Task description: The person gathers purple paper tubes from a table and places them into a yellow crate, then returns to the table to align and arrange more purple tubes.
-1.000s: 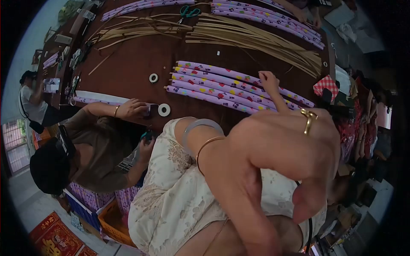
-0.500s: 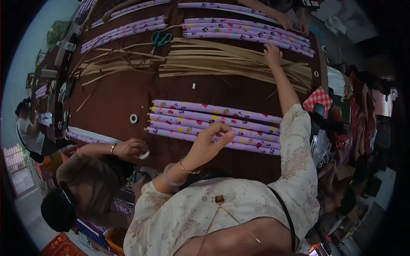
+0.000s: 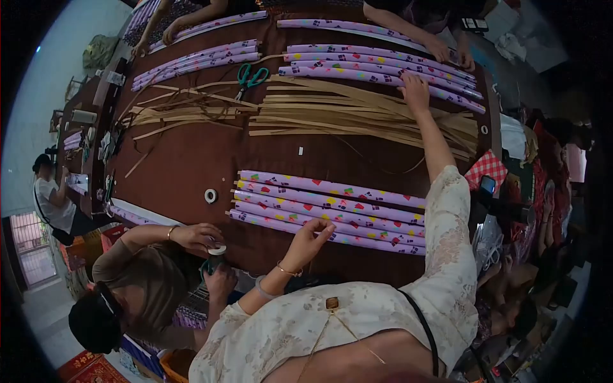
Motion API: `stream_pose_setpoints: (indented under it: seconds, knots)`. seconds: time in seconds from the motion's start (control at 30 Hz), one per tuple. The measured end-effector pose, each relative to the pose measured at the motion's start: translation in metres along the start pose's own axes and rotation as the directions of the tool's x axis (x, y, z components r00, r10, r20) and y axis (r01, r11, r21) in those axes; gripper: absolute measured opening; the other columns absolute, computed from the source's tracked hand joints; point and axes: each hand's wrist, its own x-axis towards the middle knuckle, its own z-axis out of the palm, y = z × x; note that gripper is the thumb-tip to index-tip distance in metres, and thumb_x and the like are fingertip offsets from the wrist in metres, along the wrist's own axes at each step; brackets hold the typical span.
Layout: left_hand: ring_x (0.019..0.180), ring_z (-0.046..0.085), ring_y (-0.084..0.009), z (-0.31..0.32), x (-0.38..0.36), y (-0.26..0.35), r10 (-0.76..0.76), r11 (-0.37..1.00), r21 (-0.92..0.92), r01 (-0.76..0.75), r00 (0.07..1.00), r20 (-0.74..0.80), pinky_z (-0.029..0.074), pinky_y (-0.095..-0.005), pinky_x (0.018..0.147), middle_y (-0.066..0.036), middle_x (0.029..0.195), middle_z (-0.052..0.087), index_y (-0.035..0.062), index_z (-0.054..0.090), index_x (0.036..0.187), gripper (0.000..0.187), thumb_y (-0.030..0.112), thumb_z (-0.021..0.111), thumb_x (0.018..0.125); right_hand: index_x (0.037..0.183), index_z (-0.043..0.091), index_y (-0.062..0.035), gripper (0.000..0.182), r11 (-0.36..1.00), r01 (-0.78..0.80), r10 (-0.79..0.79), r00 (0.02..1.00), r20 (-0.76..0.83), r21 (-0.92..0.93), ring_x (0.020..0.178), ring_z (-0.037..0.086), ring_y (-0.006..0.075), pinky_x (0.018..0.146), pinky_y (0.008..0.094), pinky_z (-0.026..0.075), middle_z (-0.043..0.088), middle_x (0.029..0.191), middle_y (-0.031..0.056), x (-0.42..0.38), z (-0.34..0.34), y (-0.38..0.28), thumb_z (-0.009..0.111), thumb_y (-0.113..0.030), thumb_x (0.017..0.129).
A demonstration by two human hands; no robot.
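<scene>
My right hand (image 3: 416,92) reaches across the table, its fingers closed over the nearest purple patterned roll (image 3: 357,78) of the far group. That roll's right part lies a little apart from the other far rolls (image 3: 383,59). My left hand (image 3: 310,244) hovers over the near group of purple patterned rolls (image 3: 357,225), fingers loosely curled and thumb apart, with nothing visible in it. Flat tan strips (image 3: 332,112) lie in a bundle between the two groups, under my right forearm.
Green-handled scissors (image 3: 252,75) and a roll of tape (image 3: 211,196) lie on the brown table (image 3: 185,153). At my left, a co-worker's hands (image 3: 198,237) hold a white tape roll (image 3: 218,250) and something green-handled. Other people's hands (image 3: 440,50) work at the far edge.
My right hand has come onto the nearest far roll, which has shifted toward me at its right end. My left hand has drawn back lower. The co-worker's two hands have come together.
</scene>
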Motion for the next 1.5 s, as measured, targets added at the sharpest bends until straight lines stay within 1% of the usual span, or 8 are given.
stream_pose_setpoints:
  seconds: [0.2,0.5,0.8,0.9,1.0,1.1,1.23,1.5]
  knots:
    - [0.076,0.056,-0.0143,0.008,-0.001,0.018,0.389,0.874,0.322,-0.363,0.921,-0.019,0.044,-0.0257,0.066,-0.008,0.085,0.06,0.0005,0.057,0.092,0.019,0.018,0.058,0.084,0.101,0.05,-0.0081,0.035,0.975,0.164,-0.14,0.977,-0.158,0.148,0.099,0.05,0.0231,0.089,0.0377,0.035,0.053,0.103,0.0066,-0.035,-0.111,-0.026,0.067,-0.023,0.074]
    - [0.11,0.044,-0.031,-0.007,-0.004,0.086,0.939,0.093,0.853,-0.514,0.33,0.096,0.035,-0.043,0.092,-0.011,0.108,0.048,0.0052,0.051,0.105,0.044,0.017,0.07,0.067,0.093,0.053,-0.0084,0.034,0.89,0.198,-0.134,0.974,-0.18,0.41,0.091,0.053,0.0251,0.08,0.0376,0.041,0.055,0.096,0.0055,-0.149,-0.264,-0.116,0.072,-0.013,0.065]
    - [0.079,0.059,-0.0319,-0.025,0.0,0.081,0.451,0.452,0.655,-0.606,0.789,0.418,0.047,-0.0366,0.068,-0.016,0.085,0.062,0.0027,0.057,0.104,0.051,0.042,0.065,0.072,0.105,0.053,-0.0139,0.045,0.948,0.248,-0.186,0.94,-0.285,0.198,0.102,0.048,0.0197,0.089,0.0401,0.033,0.05,0.109,0.0019,-0.189,-0.328,-0.157,0.071,-0.014,0.063]
    - [0.071,0.06,-0.0184,-0.014,-0.013,0.08,0.428,0.632,0.559,-0.537,0.843,0.326,0.046,-0.0299,0.061,-0.013,0.077,0.063,-0.0008,0.058,0.102,0.049,0.041,0.063,0.076,0.119,0.047,-0.01,0.054,0.934,-0.14,0.265,0.888,-0.376,0.328,0.109,0.044,0.0255,0.093,0.0394,0.03,0.041,0.123,0.011,-0.19,-0.336,-0.181,0.067,-0.007,0.069]
    - [0.066,0.054,-0.0083,0.002,-0.014,0.068,0.371,0.903,0.11,-0.416,0.882,0.291,0.043,-0.0217,0.056,-0.003,0.077,0.059,-0.0025,0.055,0.101,0.043,0.036,0.057,0.083,0.125,0.037,-0.0045,0.049,0.241,-0.145,0.524,0.851,-0.003,0.96,0.104,0.044,0.0197,0.088,0.0314,0.036,0.042,0.117,0.0114,-0.18,-0.315,-0.205,0.058,-0.017,0.083]
    - [0.065,0.052,-0.0101,0.012,-0.013,0.064,0.289,0.926,-0.344,-0.153,0.874,0.39,0.044,-0.0227,0.057,-0.002,0.078,0.056,0.0034,0.053,0.099,0.032,0.033,0.05,0.088,0.129,0.03,-0.0012,0.049,-0.274,-0.148,0.334,0.912,0.238,0.95,0.091,0.049,0.0123,0.079,0.0242,0.04,0.052,0.104,0.0054,-0.17,-0.316,-0.231,0.051,-0.016,0.088]
    - [0.061,0.053,-0.0141,0.01,-0.001,0.049,0.308,0.823,-0.567,-0.012,0.849,0.429,0.044,-0.025,0.056,-0.004,0.072,0.055,0.0094,0.051,0.095,0.033,0.04,0.043,0.089,0.135,0.025,-0.008,0.057,-0.191,-0.284,0.273,0.904,0.329,0.939,0.051,0.044,0.0051,0.043,0.0199,0.038,0.052,0.093,0.0046,-0.163,-0.324,-0.252,0.052,-0.008,0.084]
    - [0.069,0.053,-0.0128,0.005,0.002,0.057,0.324,0.744,-0.665,-0.068,0.906,0.271,0.046,-0.0289,0.064,-0.002,0.079,0.055,0.0093,0.049,0.104,0.043,0.048,0.038,0.088,0.132,0.032,-0.0036,0.057,-0.089,-0.253,0.237,0.934,0.267,0.963,0.064,0.046,0.0063,0.058,0.0211,0.042,0.056,0.083,0.0037,-0.13,-0.307,-0.256,0.055,-0.011,0.081]
